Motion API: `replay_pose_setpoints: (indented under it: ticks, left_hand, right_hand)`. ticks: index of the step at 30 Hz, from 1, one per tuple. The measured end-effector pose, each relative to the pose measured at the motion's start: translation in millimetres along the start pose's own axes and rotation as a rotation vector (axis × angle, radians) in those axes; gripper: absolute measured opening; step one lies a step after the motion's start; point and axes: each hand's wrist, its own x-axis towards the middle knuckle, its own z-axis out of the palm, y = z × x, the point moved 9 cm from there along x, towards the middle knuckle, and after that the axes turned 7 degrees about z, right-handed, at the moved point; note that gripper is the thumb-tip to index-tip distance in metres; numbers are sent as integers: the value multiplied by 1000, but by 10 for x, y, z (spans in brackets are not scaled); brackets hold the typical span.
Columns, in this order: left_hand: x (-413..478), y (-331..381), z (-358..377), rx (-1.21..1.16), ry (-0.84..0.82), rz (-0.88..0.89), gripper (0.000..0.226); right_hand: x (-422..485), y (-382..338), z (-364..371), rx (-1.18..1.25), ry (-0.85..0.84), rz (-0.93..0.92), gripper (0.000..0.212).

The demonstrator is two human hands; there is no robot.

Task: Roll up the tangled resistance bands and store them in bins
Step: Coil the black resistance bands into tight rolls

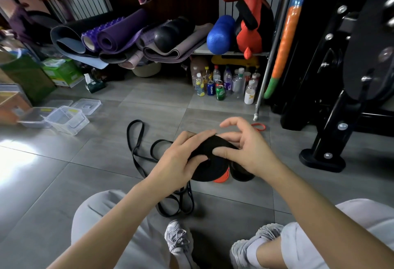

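**Resistance bands on the floor: handling and count**

- Loose black bands: a tangle of flat loops on the tiles, running from just ahead of the shoes out to the left. The number of separate bands cannot be told. They look soft, limp and springy, likely to uncoil once released.
- Black band roll: one, held above the floor between both hands. The left hand curls its fingers round the left edge. The right hand pinches the top with thumb and bent fingers, index finger lifted clear. It looks light and rubbery, and is best gripped across the outer wrap so the tail end stays pinned.
- Finished rolls under the hands: one orange roll and one black roll, both partly hidden.
- Small red loop: one, flat on the tiles beyond the right hand.
- Clear plastic bins: two, far left, well apart from the bands, with two lids behind them.
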Motion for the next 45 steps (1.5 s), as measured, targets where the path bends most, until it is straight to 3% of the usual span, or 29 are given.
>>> replay_pose_setpoints:
  ticks: [2, 7, 11, 15, 18, 20, 25, 27, 29, 35, 40, 43, 45]
  left_hand:
    - [-11, -14, -88, -64, 98, -43, 55]
    - [-18, -55, -173, -185, 223, -122, 52]
    - [-41, -137, -266, -283, 380, -198, 52]
    - [-59, -153, -185, -468, 487, -250, 51]
    - [-46, -132, -93, -475, 471, -287, 53]
    - [-5, -130, -126, -332, 402, -276, 48]
    - [148, 31, -57, 137, -76, -119, 70]
    - [174, 79, -25, 185, -141, -78, 65]
    - [179, 68, -63, 174, -78, -63, 57]
    - [37, -99, -29, -68, 99, -172, 52]
    - [15, -170, -2, -189, 267, -271, 56]
    - [30, -193, 8, -209, 326, -297, 58]
    - [41, -244, 20, -247, 358, -331, 54]
  right_hand:
    - [-39, -6, -63, 118, 72, -49, 38]
    - [-77, -95, -169, 146, 178, -141, 22]
    - [-113, -106, -173, 22, 250, -178, 42]
    - [-130, -78, -24, 181, 224, -171, 51]
    - [-116, -25, -69, 298, 279, -133, 47]
    - [-109, -15, -102, 276, 267, -115, 45]
    - [-38, -111, -56, 38, 101, -93, 45]
    - [-10, -89, -53, 38, 88, -60, 44]
    - [-6, -47, -63, 78, 116, -17, 42]
    - [-68, -95, -132, -157, 261, -150, 39]
    - [-136, -96, -141, -409, 437, -218, 55]
    - [-161, -108, -165, -446, 485, -221, 67]
    - [-178, -92, -221, -434, 504, -196, 63]
